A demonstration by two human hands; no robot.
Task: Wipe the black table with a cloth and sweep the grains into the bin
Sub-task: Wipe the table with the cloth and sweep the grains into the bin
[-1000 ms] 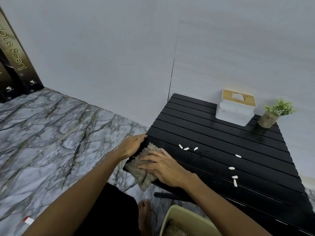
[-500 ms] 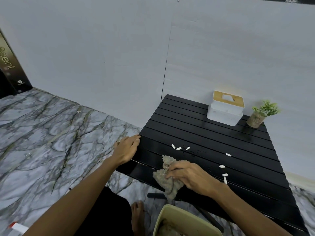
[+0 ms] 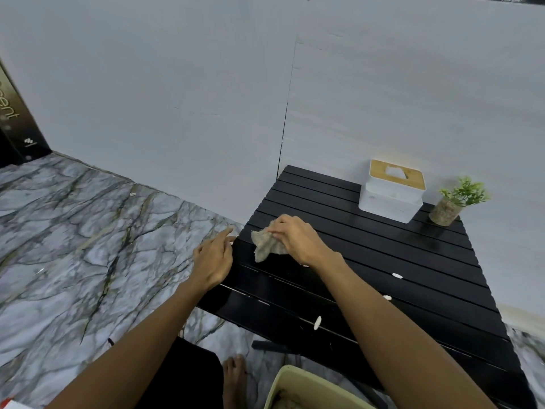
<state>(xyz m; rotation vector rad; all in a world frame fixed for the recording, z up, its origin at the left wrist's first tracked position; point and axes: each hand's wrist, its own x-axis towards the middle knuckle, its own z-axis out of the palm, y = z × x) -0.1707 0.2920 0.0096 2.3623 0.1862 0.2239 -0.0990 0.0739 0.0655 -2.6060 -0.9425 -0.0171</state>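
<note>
Marble floor, black table (image 3: 383, 261) against the wall. Right hand (image 3: 298, 240) pinches the crumpled cloth (image 3: 264, 245) near its left edge; left hand (image 3: 213, 261) beside it, fingers loose, empty. White grains (image 3: 397, 275) lie nearer. Bin (image 3: 283, 385) below holds something brownish; tissue box (image 3: 389, 199) shows a tissue.

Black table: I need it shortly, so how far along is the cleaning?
Done: the near-left corner of the table looks grain-free. In hand: the right hand grips the cloth over the left slats; the left hand is open by the edge. Left: at least three white grains lie unswept; the bin waits below.
</note>
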